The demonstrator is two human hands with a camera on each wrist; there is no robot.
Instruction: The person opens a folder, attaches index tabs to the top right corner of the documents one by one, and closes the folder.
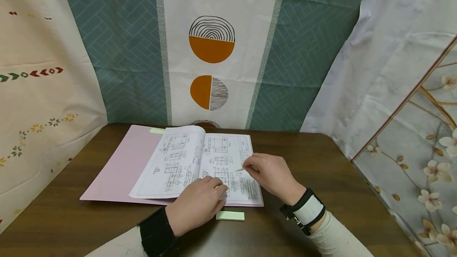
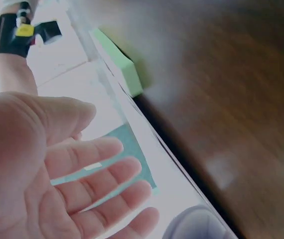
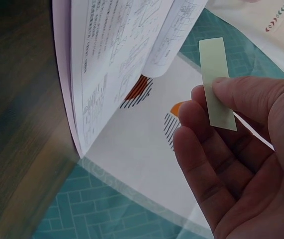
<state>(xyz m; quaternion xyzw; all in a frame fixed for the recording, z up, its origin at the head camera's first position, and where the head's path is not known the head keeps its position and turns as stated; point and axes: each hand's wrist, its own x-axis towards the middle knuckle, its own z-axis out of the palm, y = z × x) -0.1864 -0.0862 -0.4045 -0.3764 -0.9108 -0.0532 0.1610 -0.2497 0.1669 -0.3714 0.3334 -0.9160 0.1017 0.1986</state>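
Note:
An open booklet of technical drawings (image 1: 228,142) with a pink cover (image 1: 118,169) lies on the table. My left hand (image 1: 198,201) rests at the lower edge of its right page, fingers loosely spread. Over the right side of that page, my right hand (image 1: 273,175) pinches a pale green sticky note (image 3: 216,94) between thumb and index finger. The strip stands clear of the pages in the right wrist view. Just below the booklet, beside the left hand, sits a light green sticky-note pad (image 1: 230,215).
Another pale green sticky note (image 1: 157,131) sticks at the top of the pink cover. The brown wooden table (image 1: 303,150) ends at a patterned cloth (image 1: 214,102) behind. More cloth hangs at the left and right sides.

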